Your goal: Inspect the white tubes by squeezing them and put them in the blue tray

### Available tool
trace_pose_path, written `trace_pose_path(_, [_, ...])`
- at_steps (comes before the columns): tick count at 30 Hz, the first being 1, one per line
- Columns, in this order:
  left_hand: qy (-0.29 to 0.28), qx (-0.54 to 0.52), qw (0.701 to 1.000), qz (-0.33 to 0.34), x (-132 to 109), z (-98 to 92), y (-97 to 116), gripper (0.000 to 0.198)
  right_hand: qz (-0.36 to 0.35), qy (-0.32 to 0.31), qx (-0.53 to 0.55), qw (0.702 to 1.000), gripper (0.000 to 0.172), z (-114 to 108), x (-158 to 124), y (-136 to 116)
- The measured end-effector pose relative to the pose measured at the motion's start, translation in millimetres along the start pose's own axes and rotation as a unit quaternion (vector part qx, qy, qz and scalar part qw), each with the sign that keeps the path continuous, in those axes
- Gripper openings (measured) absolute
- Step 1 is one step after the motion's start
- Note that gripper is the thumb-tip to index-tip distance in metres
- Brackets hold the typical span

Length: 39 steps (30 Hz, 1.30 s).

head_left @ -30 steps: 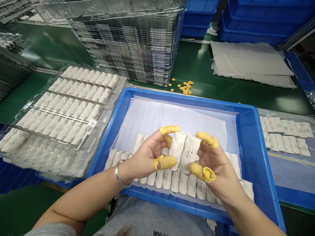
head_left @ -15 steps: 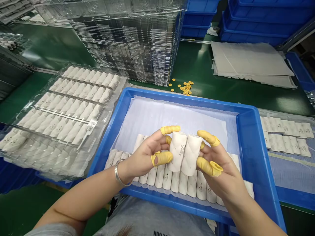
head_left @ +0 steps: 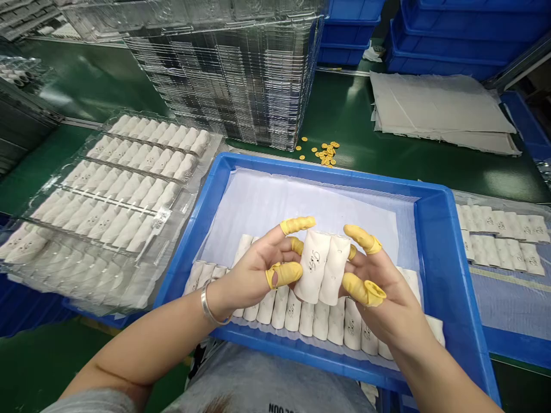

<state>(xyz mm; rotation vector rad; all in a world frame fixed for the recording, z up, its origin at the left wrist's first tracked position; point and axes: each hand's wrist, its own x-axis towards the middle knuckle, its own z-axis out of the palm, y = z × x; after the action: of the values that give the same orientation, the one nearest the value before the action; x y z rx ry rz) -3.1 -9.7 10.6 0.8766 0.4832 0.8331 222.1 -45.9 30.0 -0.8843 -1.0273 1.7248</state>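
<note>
Two white padded rolls (head_left: 322, 268) with small printed marks lie side by side, held between my hands above a blue tray. My left hand (head_left: 258, 267) grips the left roll (head_left: 313, 267) from its side, and my right hand (head_left: 379, 292) presses on the right roll (head_left: 334, 269). Yellow finger cots (head_left: 284, 274) cover several of my fingertips. A row of similar white rolls (head_left: 307, 319) lies in the tray under my hands. A silver bangle (head_left: 209, 304) circles my left wrist.
The blue tray's rim (head_left: 301, 163) surrounds a white liner. To the left, a clear plastic tray (head_left: 129, 183) holds rows of white rolls. Beyond stand a tall stack of clear trays (head_left: 224, 74), small gold discs (head_left: 326, 154), grey sheets (head_left: 439, 109) and blue crates (head_left: 447, 40).
The two rolls have turned in my fingers, so their printed marks now face up toward me. They also sit slightly higher and more upright than a second ago.
</note>
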Motion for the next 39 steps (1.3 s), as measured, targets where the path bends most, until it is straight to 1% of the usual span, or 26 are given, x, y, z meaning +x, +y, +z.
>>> trace_pose_path(2, [0.003, 0.006, 1.0, -0.009, 0, 1.1, 1, 0.054, -0.004, -0.006, -0.009, 1.0, 0.048, -1, 0, 0])
trace_pose_path(5, [0.009, 0.051, 0.999, 0.014, 0, 1.8, 0, 0.05, -0.026, 0.002, -0.055, 0.998, 0.046, 0, 0, 2])
trace_pose_path(8, [0.014, 0.11, 0.993, 0.046, -2, 1.7, -4, 0.059, -0.059, 0.025, -0.098, 0.993, 0.049, 3, -1, 8])
trace_pose_path(12, [0.022, 0.222, 0.969, 0.102, -5, 1.3, -11, 0.067, -0.121, 0.073, -0.135, 0.981, 0.047, 6, -1, 17])
trace_pose_path(15, [0.012, 0.282, 0.947, 0.151, -5, 0.9, -11, 0.067, -0.145, 0.075, -0.139, 0.977, 0.05, 7, 0, 17])
trace_pose_path(18, [0.005, 0.327, 0.926, 0.189, -3, 0.6, -9, 0.063, -0.155, 0.073, -0.144, 0.975, 0.057, 6, 2, 16])
trace_pose_path(21, [-0.006, 0.357, 0.909, 0.216, 0, 1.0, -5, 0.055, -0.156, 0.082, -0.144, 0.974, 0.063, 5, 3, 15])
trace_pose_path(25, [-0.018, 0.37, 0.897, 0.239, 3, 2.8, -1, 0.045, -0.171, 0.089, -0.137, 0.972, 0.063, 3, 3, 17])
trace_pose_path(29, [-0.016, 0.361, 0.902, 0.236, 3, 1.8, -6, 0.033, -0.171, 0.088, -0.142, 0.971, 0.067, 7, 4, 21])
trace_pose_path(31, [-0.008, 0.329, 0.918, 0.222, 4, -0.3, -13, 0.028, -0.169, 0.089, -0.147, 0.97, 0.066, 10, 6, 24])
trace_pose_path(33, [-0.004, 0.277, 0.94, 0.199, 7, -2.2, -18, 0.029, -0.166, 0.092, -0.15, 0.97, 0.06, 13, 9, 28])
trace_pose_path(35, [0.011, 0.231, 0.959, 0.164, 13, -2.5, -21, 0.039, -0.163, 0.101, -0.145, 0.971, 0.052, 13, 11, 31])
trace_pose_path(37, [0.045, 0.195, 0.972, 0.121, 20, -1.2, -21, 0.056, -0.164, 0.113, -0.138, 0.97, 0.044, 5, 12, 36])
trace_pose_path(39, [0.072, 0.152, 0.982, 0.08, 27, -0.1, -21, 0.068, -0.158, 0.13, -0.143, 0.968, 0.046, -9, 15, 44])
